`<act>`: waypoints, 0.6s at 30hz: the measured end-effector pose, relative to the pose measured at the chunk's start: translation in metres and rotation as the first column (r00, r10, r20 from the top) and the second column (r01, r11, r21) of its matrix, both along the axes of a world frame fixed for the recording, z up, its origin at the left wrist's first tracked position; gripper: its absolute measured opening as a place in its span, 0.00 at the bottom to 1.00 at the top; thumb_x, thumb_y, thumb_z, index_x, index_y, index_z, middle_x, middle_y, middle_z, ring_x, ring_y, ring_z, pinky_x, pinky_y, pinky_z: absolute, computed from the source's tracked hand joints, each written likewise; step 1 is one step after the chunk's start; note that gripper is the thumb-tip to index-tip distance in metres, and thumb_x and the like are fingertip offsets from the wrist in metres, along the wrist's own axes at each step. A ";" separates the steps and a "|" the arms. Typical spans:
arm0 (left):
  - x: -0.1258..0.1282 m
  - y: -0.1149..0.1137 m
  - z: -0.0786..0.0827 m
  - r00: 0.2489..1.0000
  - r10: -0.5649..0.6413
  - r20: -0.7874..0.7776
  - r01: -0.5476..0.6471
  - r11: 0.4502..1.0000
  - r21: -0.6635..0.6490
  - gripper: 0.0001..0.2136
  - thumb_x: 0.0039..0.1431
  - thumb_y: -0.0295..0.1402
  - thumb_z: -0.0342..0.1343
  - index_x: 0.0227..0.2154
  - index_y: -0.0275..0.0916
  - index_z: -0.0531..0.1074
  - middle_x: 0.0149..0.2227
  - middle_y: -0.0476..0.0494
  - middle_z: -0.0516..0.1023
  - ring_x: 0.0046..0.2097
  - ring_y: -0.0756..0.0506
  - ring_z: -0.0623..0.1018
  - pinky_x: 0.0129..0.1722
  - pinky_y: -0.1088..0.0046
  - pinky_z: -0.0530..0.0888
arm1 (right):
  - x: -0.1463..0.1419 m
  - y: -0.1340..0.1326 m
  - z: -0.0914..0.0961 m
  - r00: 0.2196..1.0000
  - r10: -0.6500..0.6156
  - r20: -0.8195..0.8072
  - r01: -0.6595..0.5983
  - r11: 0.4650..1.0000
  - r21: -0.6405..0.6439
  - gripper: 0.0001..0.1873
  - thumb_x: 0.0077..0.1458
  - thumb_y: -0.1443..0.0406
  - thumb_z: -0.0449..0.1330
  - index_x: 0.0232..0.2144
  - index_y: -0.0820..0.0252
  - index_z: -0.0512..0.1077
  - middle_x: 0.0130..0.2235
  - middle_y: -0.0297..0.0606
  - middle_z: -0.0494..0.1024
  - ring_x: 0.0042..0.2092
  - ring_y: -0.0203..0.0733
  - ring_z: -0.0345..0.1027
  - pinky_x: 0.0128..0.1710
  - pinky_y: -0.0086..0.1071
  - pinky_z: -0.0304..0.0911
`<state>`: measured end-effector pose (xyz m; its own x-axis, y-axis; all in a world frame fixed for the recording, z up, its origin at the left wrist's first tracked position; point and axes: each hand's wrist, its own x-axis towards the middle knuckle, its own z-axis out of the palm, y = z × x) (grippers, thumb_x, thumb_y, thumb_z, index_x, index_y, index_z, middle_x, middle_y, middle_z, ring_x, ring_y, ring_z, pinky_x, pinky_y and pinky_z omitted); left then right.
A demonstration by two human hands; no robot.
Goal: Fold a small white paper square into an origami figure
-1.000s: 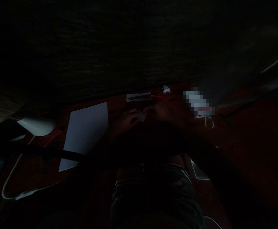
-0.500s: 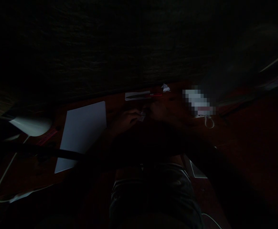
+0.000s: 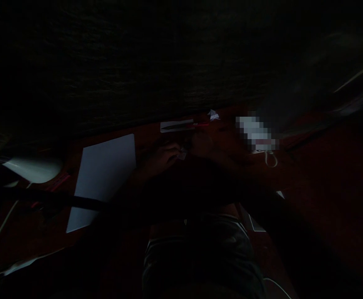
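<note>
In the very dim light, a small piece of pale, folded-looking paper sits between my two hands. The fingers of my left hand are bent and closed on its left side. My right hand is curled closed at the paper's upper right; its fingertips are mostly lost in shadow. Just beyond the hands lies a knife with a dark blade and red handle, resting over a small white paper strip. A crumpled or folded paper scrap lies right of the handle.
A large white sheet lies on the reddish table to the left. Beyond it are a white lamp head, its cord and a red object. A blurred-out white item with a cord loop stands at the right.
The view has shifted slightly, so most table items appear a little further left. Both hands stay close together at the small paper, with only slight finger movement.
</note>
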<state>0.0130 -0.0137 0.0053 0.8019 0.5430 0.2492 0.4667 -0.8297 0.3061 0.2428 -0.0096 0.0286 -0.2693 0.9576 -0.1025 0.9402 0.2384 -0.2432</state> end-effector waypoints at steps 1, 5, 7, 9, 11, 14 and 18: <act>0.000 0.000 -0.001 1.000 0.002 0.006 -0.002 1.000 0.001 0.10 0.75 0.24 0.58 0.48 0.42 0.84 0.55 0.42 0.85 0.58 0.39 0.83 0.63 0.56 0.81 | 0.000 0.000 0.001 1.000 0.001 -0.008 -0.001 1.000 -0.007 0.21 0.75 0.61 0.60 0.61 0.51 0.88 0.62 0.46 0.89 0.62 0.56 0.85 0.58 0.39 0.77; 0.000 -0.001 -0.003 1.000 0.010 0.024 -0.010 1.000 0.006 0.10 0.74 0.24 0.59 0.46 0.44 0.83 0.53 0.44 0.85 0.55 0.41 0.85 0.60 0.58 0.82 | 0.000 0.001 0.004 0.999 0.017 -0.029 -0.017 1.000 -0.014 0.20 0.76 0.61 0.60 0.59 0.52 0.89 0.63 0.46 0.89 0.64 0.57 0.84 0.60 0.41 0.77; 0.000 -0.001 -0.003 1.000 0.008 0.026 -0.008 1.000 -0.006 0.11 0.74 0.23 0.59 0.47 0.44 0.84 0.55 0.45 0.86 0.57 0.41 0.85 0.62 0.58 0.82 | 0.001 0.002 0.005 0.999 0.027 -0.031 -0.028 0.999 -0.020 0.20 0.76 0.61 0.59 0.59 0.53 0.89 0.63 0.46 0.89 0.64 0.57 0.84 0.61 0.42 0.77; 0.000 0.000 -0.003 1.000 0.012 0.022 -0.012 1.000 -0.009 0.11 0.73 0.23 0.60 0.48 0.44 0.85 0.55 0.44 0.86 0.58 0.40 0.85 0.64 0.57 0.82 | 0.002 0.003 0.004 0.999 0.024 -0.035 -0.024 0.999 -0.024 0.19 0.77 0.60 0.60 0.58 0.51 0.89 0.63 0.45 0.89 0.64 0.57 0.84 0.61 0.42 0.77; 0.000 0.001 -0.004 1.000 0.016 0.017 -0.016 1.000 -0.002 0.11 0.73 0.23 0.60 0.48 0.44 0.85 0.56 0.43 0.86 0.59 0.39 0.85 0.64 0.56 0.82 | 0.001 0.004 0.002 0.999 0.004 -0.038 -0.005 1.000 -0.024 0.18 0.76 0.59 0.61 0.57 0.50 0.90 0.62 0.45 0.90 0.64 0.58 0.84 0.60 0.42 0.78; -0.001 0.002 -0.004 1.000 0.008 0.016 -0.008 1.000 0.013 0.11 0.74 0.23 0.60 0.48 0.43 0.84 0.56 0.43 0.86 0.58 0.39 0.85 0.63 0.55 0.82 | -0.002 0.005 0.001 0.999 -0.026 -0.046 0.025 0.999 -0.024 0.18 0.76 0.59 0.61 0.56 0.50 0.90 0.61 0.45 0.90 0.63 0.57 0.85 0.59 0.41 0.79; 0.000 0.001 -0.004 1.000 -0.001 0.020 0.002 1.000 -0.006 0.11 0.73 0.22 0.60 0.47 0.42 0.84 0.54 0.42 0.86 0.57 0.40 0.85 0.61 0.56 0.83 | -0.004 0.003 0.003 0.997 -0.066 -0.051 0.064 0.997 -0.043 0.18 0.77 0.57 0.62 0.57 0.50 0.90 0.61 0.46 0.90 0.62 0.56 0.85 0.58 0.39 0.79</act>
